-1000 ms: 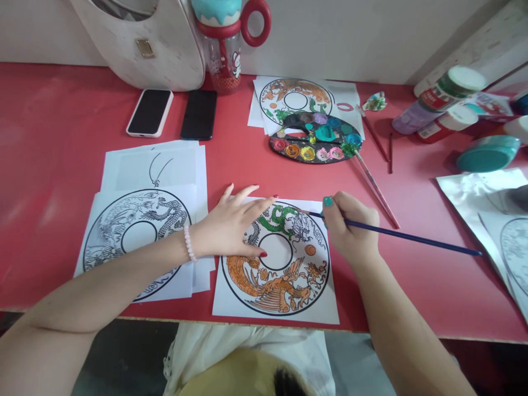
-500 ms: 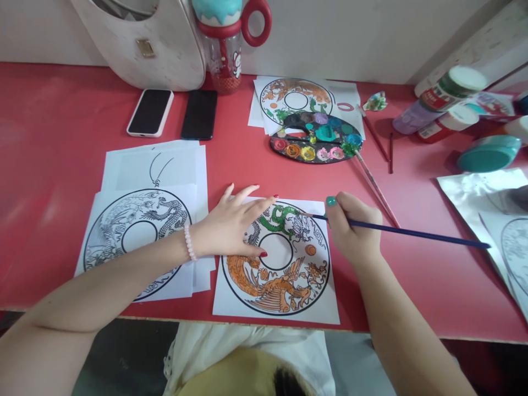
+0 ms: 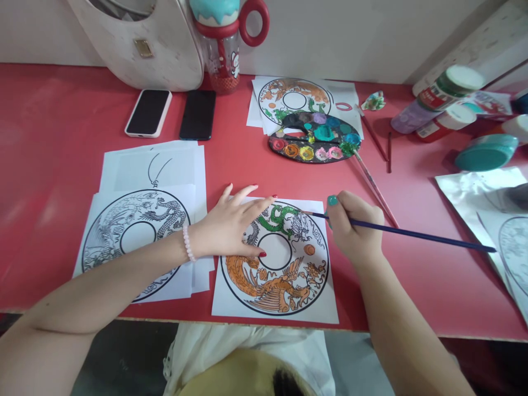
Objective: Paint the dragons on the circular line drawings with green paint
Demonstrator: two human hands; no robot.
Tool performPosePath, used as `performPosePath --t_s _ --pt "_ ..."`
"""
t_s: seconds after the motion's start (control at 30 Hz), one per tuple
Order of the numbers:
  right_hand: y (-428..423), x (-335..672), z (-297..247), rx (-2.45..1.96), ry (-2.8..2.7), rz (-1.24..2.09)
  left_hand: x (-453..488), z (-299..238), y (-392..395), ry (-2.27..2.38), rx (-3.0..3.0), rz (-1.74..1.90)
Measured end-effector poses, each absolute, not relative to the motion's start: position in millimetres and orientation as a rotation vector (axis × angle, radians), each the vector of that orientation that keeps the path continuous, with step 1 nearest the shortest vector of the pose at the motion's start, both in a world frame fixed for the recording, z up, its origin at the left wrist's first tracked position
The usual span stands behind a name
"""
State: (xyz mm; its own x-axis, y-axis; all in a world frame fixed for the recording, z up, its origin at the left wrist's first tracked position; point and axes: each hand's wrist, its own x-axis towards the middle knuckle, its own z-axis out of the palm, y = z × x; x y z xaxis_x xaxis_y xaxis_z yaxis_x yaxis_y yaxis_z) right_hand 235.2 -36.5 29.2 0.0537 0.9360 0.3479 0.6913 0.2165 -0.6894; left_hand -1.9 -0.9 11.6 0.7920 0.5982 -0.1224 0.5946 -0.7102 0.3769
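Observation:
A white sheet (image 3: 221,300) with a round printed design lies at the table's front edge. Its phoenix (image 3: 280,289) is painted orange, and part of its dragon (image 3: 275,220) is green; the dragon's head is uncoloured. My left hand (image 3: 231,225) rests with fingers spread over the sheet's left side, covering part of the dragon. Pinched in my right hand (image 3: 357,225) is a paintbrush (image 3: 416,233) with a long dark blue handle. Its tip meets the paper, or hovers just over it, near the dragon's upper right; contact is hard to tell.
Behind the sheet is a black paint palette (image 3: 297,156) with a brush (image 3: 377,190) leaning on it, over another painted sheet (image 3: 264,88). Printed sheets (image 3: 93,220) lie left under my forearm. Two phones (image 3: 148,113), a cup (image 3: 223,55), a bag (image 3: 165,60) and paint bottles (image 3: 447,96) stand around.
The brush tip has shifted very slightly right along the dragon, and the handle's far end has dipped a little. My left hand keeps its place on the sheet.

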Motion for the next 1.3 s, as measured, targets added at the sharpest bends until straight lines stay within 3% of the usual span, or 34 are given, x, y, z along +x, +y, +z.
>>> performPosePath --t_s 1.3 --pt "-39.6 237.3 28.9 -1.540 -1.611 0.489 -2.6 10.2 -1.2 0.906 2.615 0.015"
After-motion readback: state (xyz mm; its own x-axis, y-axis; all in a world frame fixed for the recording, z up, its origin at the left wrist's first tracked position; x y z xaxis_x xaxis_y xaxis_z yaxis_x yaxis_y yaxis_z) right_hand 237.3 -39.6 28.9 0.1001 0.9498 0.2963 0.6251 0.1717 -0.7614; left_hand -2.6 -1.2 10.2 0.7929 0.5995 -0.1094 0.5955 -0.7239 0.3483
